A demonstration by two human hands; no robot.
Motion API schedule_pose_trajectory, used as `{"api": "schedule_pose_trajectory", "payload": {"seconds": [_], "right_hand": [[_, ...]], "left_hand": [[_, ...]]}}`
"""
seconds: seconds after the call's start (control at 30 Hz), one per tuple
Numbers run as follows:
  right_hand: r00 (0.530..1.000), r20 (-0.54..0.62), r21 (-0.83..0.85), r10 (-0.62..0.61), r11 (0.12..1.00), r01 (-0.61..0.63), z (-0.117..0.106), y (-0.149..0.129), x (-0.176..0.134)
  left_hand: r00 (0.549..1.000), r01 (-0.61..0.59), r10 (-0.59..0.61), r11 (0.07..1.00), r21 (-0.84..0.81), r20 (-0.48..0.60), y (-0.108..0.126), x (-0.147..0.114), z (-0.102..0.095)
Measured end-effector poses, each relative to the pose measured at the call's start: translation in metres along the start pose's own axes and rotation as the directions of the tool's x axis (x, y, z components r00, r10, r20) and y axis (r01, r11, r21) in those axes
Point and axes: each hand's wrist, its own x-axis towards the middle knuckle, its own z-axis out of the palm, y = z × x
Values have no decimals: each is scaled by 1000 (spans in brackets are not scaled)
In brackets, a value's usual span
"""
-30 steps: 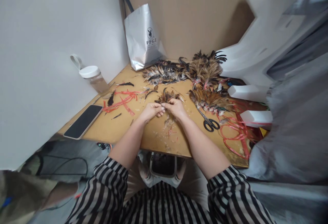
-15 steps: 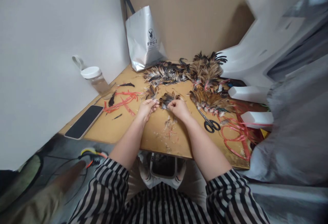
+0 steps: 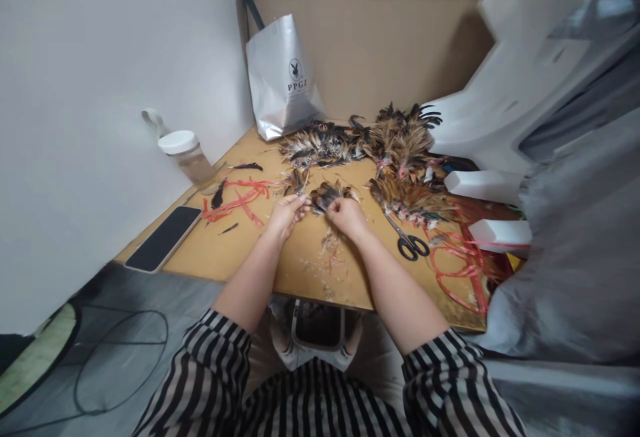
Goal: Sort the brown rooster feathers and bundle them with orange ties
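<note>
My left hand is closed in a pinch over the middle of the table. A small bunch of brown feathers sticks up from its fingertips. Close beside it, my right hand has thumb and finger pressed together at the edge of a small pile of dark feathers. What lies between those fingertips is too small to make out. Below the hands, bits of fluff and red scraps are scattered on the tabletop.
Scissors lie right of my hands, near brown feather bundles and tangled red ribbon. More feathers lie behind, before a silver bag. Leftward are red strips, a phone and a lidded jar.
Another person's leg and foot, with a yellow and orange shoe, have left the lower left, and a black cable shows there on the floor. My hands have barely moved.
</note>
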Motion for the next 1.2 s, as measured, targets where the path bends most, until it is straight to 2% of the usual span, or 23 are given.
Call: {"api": "schedule_pose_trajectory", "payload": {"seconds": [0.07,0.13,0.27,0.4,0.5,0.77,1.0,1.2], "right_hand": [[1000,-10,166,21,986,-19,0,3,3],[998,23,345,57,937,-61,0,4,4],[977,166,652,135,728,-212,-4,-1,3],[962,234,809,141,520,-273,-5,-5,3],[969,222,852,103,463,-245,-3,-7,2],[988,112,803,105,576,-153,8,-12,0],[996,-2,720,84,692,-57,20,-7,4],[997,-54,628,46,779,-2,19,-8,4]], "left_hand": [[1000,4,-4,1000,6,1,1,0,1],[1000,12,-12,1000,17,8,1,-1,1],[999,32,-34,999,35,38,0,-1,1],[995,52,-57,997,64,78,-3,-1,2],[991,58,-67,995,77,119,-5,-2,3],[984,59,-70,996,70,164,-8,-6,8],[989,82,-88,995,57,118,-8,-8,12],[992,51,-60,996,76,113,-11,-6,12]]}}
